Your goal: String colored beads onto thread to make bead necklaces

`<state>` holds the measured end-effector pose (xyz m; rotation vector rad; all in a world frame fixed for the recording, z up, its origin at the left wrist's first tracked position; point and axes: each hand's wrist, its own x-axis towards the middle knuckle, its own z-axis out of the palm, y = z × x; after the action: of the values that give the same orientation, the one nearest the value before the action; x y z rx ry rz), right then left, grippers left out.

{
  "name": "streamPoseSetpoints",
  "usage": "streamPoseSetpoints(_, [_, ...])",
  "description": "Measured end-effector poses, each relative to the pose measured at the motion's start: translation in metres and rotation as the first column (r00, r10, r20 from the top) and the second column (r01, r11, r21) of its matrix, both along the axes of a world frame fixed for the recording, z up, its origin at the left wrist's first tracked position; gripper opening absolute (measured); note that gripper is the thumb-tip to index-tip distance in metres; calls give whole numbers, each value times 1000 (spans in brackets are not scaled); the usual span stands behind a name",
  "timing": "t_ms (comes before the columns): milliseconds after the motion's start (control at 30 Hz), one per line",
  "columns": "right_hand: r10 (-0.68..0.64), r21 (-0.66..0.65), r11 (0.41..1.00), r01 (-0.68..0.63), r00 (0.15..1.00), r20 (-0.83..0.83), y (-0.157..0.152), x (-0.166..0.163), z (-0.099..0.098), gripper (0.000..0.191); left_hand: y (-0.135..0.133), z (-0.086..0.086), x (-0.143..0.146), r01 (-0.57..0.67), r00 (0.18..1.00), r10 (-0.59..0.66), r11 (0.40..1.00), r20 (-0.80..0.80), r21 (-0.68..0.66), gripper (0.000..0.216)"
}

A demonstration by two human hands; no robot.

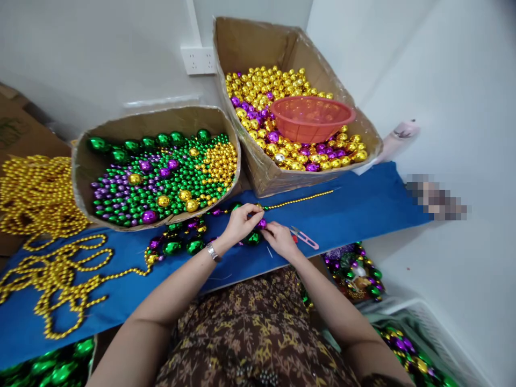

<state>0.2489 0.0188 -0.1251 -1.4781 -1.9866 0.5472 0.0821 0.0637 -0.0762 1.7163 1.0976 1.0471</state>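
Observation:
My left hand (244, 221) has its thumb and fingertips pinched together above the blue cloth (346, 201); what they grip is too small to make out. My right hand (280, 239) is closed, its fingertips at a shiny purple bead (262, 223) between the two hands. Just below that lies a big green bead (252, 238). A straight string of small gold beads (298, 199) runs off to the right behind my hands. Pink-handled thread snips (305, 238) rest by my right hand, and a thin needle-like piece (269, 252) lies in front of it.
A cardboard box (157, 115) of green, purple and gold beads stands behind. Beside it, a taller box (262, 180) holds gold and purple beads and a red basket (312, 121). Gold bead strands (60, 285) cover the left side. A white crate (447, 328) stands lower right.

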Motion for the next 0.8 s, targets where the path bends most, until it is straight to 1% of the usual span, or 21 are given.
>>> streamPoseSetpoints(67, [4,-1,1000,-4,1000,3,-1,3,9,13,3,1,-7,7,1000,-7,1000,-2,16,12])
streamPoseSetpoints(133, [-19,1,1000,19,999,-42,-1,8,22,22,3,6,-9,11,1000,-11,999,-3,51,12])
streamPoseSetpoints(200, [-30,5,1000,31,992,-122,0,11,36,27,3,14,-7,25,999,-22,995,-28,97,11])
streamPoseSetpoints(267, [-18,35,999,24,986,-169,2,10,46,25,1,24,-1,49,998,-41,990,-57,133,10])
streamPoseSetpoints(333, [-2,86,996,15,988,-155,6,5,51,21,0,32,5,66,997,-59,987,-47,149,9])
streamPoseSetpoints(400, [2,120,993,16,989,-149,8,1,51,21,0,34,11,62,998,-64,990,14,126,11])
streamPoseSetpoints(433, [-5,119,993,25,986,-165,9,1,51,22,1,32,13,56,996,-61,994,61,94,13])
streamPoseSetpoints(500, [-48,80,994,69,970,-238,9,1,50,23,2,25,18,59,986,-56,998,160,-15,21])
streamPoseSetpoints(567, [-120,5,992,128,939,-321,9,3,50,24,4,14,23,110,970,-76,984,231,-140,31])
streamPoseSetpoints(633, [-180,-58,984,171,912,-369,10,5,50,24,6,4,29,190,958,-129,954,257,-231,38])
streamPoseSetpoints(700, [-224,-84,975,208,890,-397,12,7,50,24,9,-2,35,261,945,-188,926,267,-272,42])
streamPoseSetpoints(800, [-291,-100,955,278,835,-466,18,11,46,27,13,-4,40,368,916,-290,883,279,-292,43])
